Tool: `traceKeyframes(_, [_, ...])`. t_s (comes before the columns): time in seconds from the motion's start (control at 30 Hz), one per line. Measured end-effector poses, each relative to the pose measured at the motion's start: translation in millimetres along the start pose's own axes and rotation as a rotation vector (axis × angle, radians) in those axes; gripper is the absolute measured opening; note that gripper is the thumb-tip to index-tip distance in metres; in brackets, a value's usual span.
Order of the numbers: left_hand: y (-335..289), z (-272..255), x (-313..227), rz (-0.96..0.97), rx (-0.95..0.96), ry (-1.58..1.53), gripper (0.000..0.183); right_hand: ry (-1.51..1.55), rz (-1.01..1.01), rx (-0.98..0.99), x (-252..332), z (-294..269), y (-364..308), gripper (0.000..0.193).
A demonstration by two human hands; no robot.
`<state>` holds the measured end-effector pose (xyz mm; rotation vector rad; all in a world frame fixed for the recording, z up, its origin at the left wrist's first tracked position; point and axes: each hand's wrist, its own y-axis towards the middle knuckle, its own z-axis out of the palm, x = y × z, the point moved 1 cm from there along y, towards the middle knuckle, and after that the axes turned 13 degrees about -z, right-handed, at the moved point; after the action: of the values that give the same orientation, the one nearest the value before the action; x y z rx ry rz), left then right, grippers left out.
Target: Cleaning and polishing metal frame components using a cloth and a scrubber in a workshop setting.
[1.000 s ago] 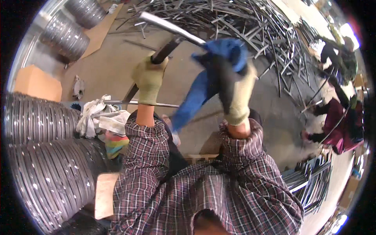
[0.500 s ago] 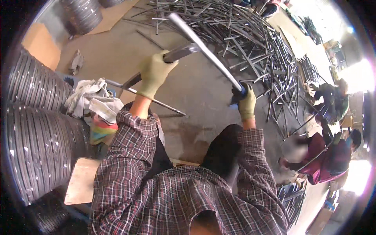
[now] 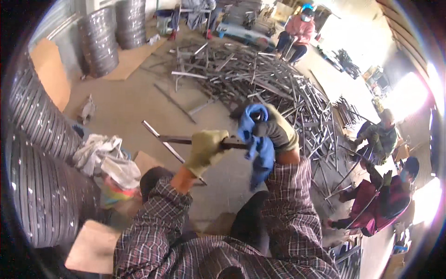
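My left hand (image 3: 207,148), in a pale yellow-green glove, is closed round a dark flat metal bar (image 3: 174,139), which lies roughly level in front of me. At the bar's right end is my right hand (image 3: 278,132), gloved in dark grey and yellow and closed on a blue cloth (image 3: 264,160). The cloth loops over the fingers and hangs below them. Whether the right fingers also grip the bar is hidden by the cloth. Behind the left hand, a thin pale metal rod (image 3: 173,151) slants down across the bar.
A large heap of metal strips (image 3: 260,76) covers the floor ahead. Bundled black coils (image 3: 44,186) stand at my left, near a whitish rag (image 3: 104,156). Co-workers sit at the right, one in a maroon garment (image 3: 371,202), and another person (image 3: 297,35) sits beyond the heap.
The long shiny rod in my right hand is gone from sight; that hand has come left and up with the blue cloth, to the bar's end. My left hand has lowered and the bar is now level.
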<state>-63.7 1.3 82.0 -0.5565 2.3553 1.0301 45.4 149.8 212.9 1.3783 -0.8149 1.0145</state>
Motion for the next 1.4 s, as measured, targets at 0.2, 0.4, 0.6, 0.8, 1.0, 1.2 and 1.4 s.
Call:
traceKeyframes(0.2, [6.3, 3.0, 4.0, -0.051, -0.048, 0.095, 0.026, -0.976, -0.171, -0.092, 11.2, 22.0, 28.2, 0.027])
traceKeyframes(0.4, [6.8, 2.3, 10.8, -0.267, -0.061, 0.118, 0.028, -1.804, -0.489, -0.032, -3.6, 35.9, 37.5, 0.039])
traceKeyframes(0.6, [13.8, 6.5, 10.4, -0.254, 0.025, 0.161, 0.022, -1.407, -0.480, -0.328, -6.9, 17.5, 41.1, 0.033])
traceKeyframes(0.8, [12.7, -16.1, 47.1, -0.129, 0.389, -0.314, 0.036, -0.784, -0.406, -0.706, -19.7, -3.3, 15.0, 0.023])
traceKeyframes(1.0, [-3.5, -17.9, 67.8, -0.529, 0.573, -0.185, 0.030, -0.983, -0.574, -0.978, -59.1, -21.4, -21.0, 0.037])
traceKeyframes(1.2, [-16.2, -26.5, 85.2, -0.719, 0.495, -0.434, 0.021, -1.494, -0.122, -0.811, -148.5, -86.9, -151.1, 0.048])
traceKeyframes(1.4, [-13.3, -16.5, 70.2, -0.594, 0.503, -0.333, 0.016, -1.353, -0.115, -0.787, -116.7, -66.0, -137.5, 0.042])
